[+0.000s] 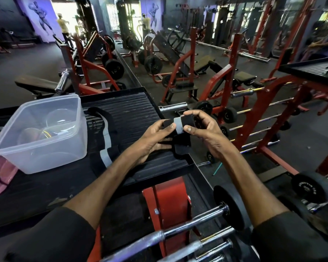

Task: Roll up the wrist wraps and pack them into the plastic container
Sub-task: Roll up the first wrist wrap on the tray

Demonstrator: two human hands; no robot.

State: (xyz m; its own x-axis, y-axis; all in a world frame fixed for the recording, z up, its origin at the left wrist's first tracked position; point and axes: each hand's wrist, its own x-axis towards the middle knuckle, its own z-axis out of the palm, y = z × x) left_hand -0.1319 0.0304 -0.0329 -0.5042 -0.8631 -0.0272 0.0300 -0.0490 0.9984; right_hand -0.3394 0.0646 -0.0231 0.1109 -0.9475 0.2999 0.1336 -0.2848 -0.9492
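A black wrist wrap with a grey stripe (178, 123) is held up between both hands above the right edge of the black ribbed tray (133, 110). My left hand (155, 137) pinches its left part and my right hand (201, 129) grips the rolled end; a loose tail hangs down onto the tray. A second black and grey wrist wrap (104, 140) lies flat and unrolled on the tray, left of my hands. The clear plastic container (44, 135) stands open at the tray's left end, with no wrap visible inside it.
The tray sits on a red rack holding chrome dumbbell handles and black plates (229, 207) below my arms. A pink object (0, 174) lies left of the container. Red gym machines, benches and a mirror fill the room behind.
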